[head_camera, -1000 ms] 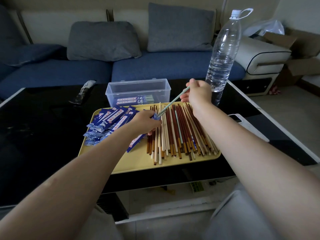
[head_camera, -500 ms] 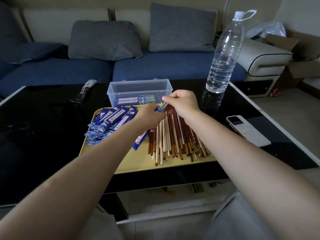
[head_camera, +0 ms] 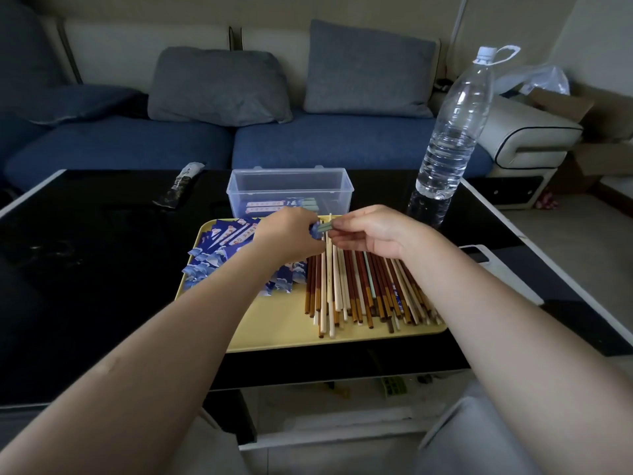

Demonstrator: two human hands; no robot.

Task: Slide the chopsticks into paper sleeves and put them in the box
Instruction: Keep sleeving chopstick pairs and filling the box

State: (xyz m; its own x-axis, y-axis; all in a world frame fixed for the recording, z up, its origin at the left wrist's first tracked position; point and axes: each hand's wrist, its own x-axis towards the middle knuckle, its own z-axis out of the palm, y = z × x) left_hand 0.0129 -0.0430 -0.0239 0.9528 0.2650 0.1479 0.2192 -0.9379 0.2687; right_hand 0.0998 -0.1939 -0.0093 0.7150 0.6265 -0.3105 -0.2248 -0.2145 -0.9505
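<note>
My left hand (head_camera: 287,235) grips a blue paper sleeve (head_camera: 315,230) above the yellow tray (head_camera: 274,323). My right hand (head_camera: 375,231) pinches the pale green chopsticks (head_camera: 324,227), whose short visible end pokes out of the sleeve's mouth. Both hands meet over the far end of the tray. Several loose brown, white and green chopsticks (head_camera: 359,289) lie on the tray's right half. A pile of blue sleeves (head_camera: 219,248) covers the left half. The clear plastic box (head_camera: 289,192) stands just behind the tray and holds a few sleeved pairs.
A tall water bottle (head_camera: 454,132) stands at the back right of the black table (head_camera: 85,269). A white phone (head_camera: 507,275) lies right of the tray, partly behind my arm. A dark wrapper (head_camera: 180,185) lies at the back left. A blue sofa is behind.
My right hand came in from the back right toward my left hand, pushing the green chopsticks down into the sleeve. Only a short end shows now.
</note>
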